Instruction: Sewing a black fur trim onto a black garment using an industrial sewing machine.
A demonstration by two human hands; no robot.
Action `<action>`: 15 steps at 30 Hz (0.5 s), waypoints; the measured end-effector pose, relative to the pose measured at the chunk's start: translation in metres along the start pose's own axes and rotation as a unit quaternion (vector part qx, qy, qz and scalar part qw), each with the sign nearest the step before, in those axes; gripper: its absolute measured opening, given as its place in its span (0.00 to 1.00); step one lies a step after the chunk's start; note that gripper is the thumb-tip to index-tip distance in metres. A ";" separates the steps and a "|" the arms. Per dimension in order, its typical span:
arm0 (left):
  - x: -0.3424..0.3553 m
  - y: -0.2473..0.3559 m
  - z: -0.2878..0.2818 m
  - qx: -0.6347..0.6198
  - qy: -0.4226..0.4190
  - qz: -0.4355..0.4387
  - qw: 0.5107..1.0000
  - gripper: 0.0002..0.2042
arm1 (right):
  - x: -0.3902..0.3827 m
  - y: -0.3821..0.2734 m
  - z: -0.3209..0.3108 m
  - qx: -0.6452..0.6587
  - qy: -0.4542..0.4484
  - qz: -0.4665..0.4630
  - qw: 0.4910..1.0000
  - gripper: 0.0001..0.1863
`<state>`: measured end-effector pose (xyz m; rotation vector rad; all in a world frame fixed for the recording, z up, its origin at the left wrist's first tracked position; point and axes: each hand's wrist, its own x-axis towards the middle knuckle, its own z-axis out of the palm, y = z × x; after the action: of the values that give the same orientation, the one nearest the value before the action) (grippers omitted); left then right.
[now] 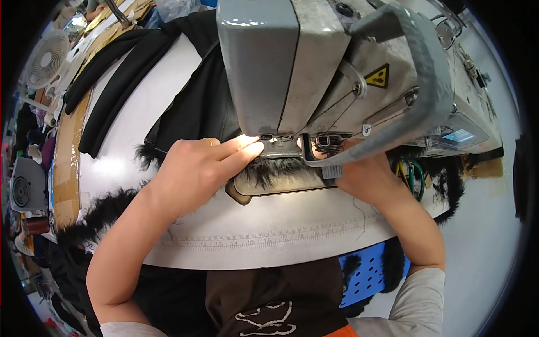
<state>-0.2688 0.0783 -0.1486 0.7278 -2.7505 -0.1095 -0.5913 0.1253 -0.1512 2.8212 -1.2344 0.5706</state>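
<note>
The fur trim [278, 168] under my fingers is black and shaggy, a long-haired strip lying on the white table [224, 236] right below the grey machine head [314, 67], where the needle area [281, 139] sits brightly lit. My left hand [193, 168] lies flat on the work with fingers stretched out and close together, the tips pressing the trim just at the foot, a ring on one finger. My right hand [359, 174] reaches in from the other side, mostly hidden behind the grey guard [415, 90] (I cannot tell how its fingers are set). Black cloth [196, 106] attached to the trim runs away behind the machine toward the far left, and more black fur [101, 210] hangs off the near-left table edge. A printed ruler [264, 238] curves along the table's near edge. A fan [48, 56] stands at far left, a blue crate [365, 272] sits below the table on my right. The machine head blocks my sight of the far part of the trim. The strip's long axis runs left to right across the plate, roughly along the table's edge.
</note>
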 end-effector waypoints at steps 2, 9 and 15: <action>0.001 0.000 -0.001 0.015 0.008 0.016 1.000 0.26 | -0.003 0.004 0.001 0.023 -0.011 0.024 0.999 0.23; 0.004 0.003 0.002 0.044 0.035 0.049 0.997 0.23 | -0.011 0.003 -0.005 0.029 -0.036 0.089 0.995 0.29; 0.008 -0.002 0.003 0.068 0.031 0.040 0.996 0.22 | -0.019 0.011 0.003 -0.030 -0.072 0.128 0.989 0.30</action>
<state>-0.2754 0.0728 -0.1500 0.6437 -2.7436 0.1163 -0.6101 0.1302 -0.1618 2.7141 -1.6245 0.3311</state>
